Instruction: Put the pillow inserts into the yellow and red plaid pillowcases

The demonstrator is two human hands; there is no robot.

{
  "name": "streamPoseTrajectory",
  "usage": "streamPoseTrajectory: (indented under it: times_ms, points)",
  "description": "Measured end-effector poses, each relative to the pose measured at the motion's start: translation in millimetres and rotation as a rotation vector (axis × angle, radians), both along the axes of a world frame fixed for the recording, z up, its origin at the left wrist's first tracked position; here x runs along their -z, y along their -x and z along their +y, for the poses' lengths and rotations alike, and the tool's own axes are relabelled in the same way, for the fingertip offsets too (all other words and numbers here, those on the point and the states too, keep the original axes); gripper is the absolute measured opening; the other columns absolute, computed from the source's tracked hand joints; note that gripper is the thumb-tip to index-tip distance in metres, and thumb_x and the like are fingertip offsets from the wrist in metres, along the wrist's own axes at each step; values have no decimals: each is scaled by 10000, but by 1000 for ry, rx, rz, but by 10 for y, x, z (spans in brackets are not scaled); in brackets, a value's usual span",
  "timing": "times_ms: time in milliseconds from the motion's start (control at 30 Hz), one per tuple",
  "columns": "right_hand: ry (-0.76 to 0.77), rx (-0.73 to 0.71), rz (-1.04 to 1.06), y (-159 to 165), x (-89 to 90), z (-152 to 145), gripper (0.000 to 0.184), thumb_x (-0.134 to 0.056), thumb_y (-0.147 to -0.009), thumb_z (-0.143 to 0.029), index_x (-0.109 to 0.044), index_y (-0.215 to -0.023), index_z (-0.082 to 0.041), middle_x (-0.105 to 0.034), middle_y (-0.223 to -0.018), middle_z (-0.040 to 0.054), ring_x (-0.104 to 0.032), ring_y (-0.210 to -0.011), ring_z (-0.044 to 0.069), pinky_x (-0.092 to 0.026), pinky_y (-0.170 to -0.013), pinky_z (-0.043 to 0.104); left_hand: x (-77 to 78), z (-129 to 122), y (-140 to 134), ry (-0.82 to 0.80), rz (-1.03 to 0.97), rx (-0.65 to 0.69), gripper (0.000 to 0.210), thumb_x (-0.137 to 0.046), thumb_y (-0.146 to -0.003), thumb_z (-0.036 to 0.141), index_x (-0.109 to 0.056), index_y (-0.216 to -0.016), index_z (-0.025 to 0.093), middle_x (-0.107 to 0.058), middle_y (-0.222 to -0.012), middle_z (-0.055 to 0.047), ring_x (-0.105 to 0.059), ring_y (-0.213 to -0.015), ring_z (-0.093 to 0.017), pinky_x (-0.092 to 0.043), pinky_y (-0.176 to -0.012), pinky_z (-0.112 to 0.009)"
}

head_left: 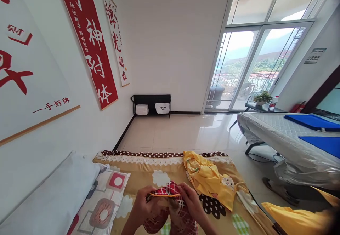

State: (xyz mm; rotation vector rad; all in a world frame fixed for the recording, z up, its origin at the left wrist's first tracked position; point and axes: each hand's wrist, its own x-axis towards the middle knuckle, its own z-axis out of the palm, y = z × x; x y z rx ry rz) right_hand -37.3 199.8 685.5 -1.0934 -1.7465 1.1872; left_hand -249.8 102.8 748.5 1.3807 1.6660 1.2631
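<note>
Both my hands hold a red cloth piece with a white check pattern and a thin yellow edge (170, 189); its exact kind is hard to make out. On its left side my left hand (145, 205) pinches the edge, fingers closed. My right hand (190, 200) grips the opposite end of that edge, with the thumb along the top. Below the edge, the cloth hangs down in two parts. Beyond the right hand, a crumpled yellow garment with a cat print (209, 178) lies on the tan patterned bedspread (138, 166).
At left are a patterned pillow (106, 199) and a pale grey pillow (58, 189). A plastic-wrapped bed (265, 125) with blue pads (313, 121) stands at right. More yellow cloth (287, 217) is at lower right. A black rack (151, 102) stands by the far wall.
</note>
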Motion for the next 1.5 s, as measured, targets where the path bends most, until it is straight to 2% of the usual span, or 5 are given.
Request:
streamPoseTrajectory:
  times_ms: [133, 300, 700, 1133, 1500]
  points:
    - [-48, -2, -71, -6, 29, -67, 756, -587, -708, -787, -694, -1196, -221, -704, -1183, 120, -626, -1103, 333, -498, -969, 448, -125, 60, 45, -43, 62, -19, 291, -634, -718, 450, -697, -680, 169, -628, -647, -36, -545, -644, -173, -455, -625, -270]
    - [-346, -20, -271, -18, -161, -86, 491, -536, -874, -372, -586, -1359, -321, -704, -1214, 65, -673, -1052, 279, -524, -897, 391, -407, 9, 90, -99, 315, 96, 183, -615, -783, 322, -742, -737, 198, -660, -728, -46, -593, -716, -175, -453, -691, -267]
    - [-330, 126, -731, -241, 35, 165, 460, -490, -772, -115, -732, -1127, -279, -778, -986, 60, -707, -885, 262, -468, -818, 343, -694, -98, 580, -315, 729, 27, 215, -550, -892, 301, -759, -897, 249, -626, -724, -18, -591, -649, -130, -439, -604, -218]
    - [-683, 378, -681, -1093, -803, 576, 212, -592, -715, -235, -736, -870, -251, -763, -916, 38, -634, -819, 227, -409, -845, 341, -896, -374, 1706, -303, 926, -245, 326, -471, -908, 453, -667, -788, 223, -655, -847, -36, -621, -833, -182, -475, -750, -261]
    - [-374, -113, -863, -1442, -1052, 605, 114, -546, -775, -220, -660, -782, -217, -709, -826, 28, -620, -776, 190, -382, -682, 263, -727, -505, 2081, -149, 700, -216, 513, -560, -763, 701, -622, -604, 217, -580, -600, 11, -537, -552, -131, -435, -541, -205]
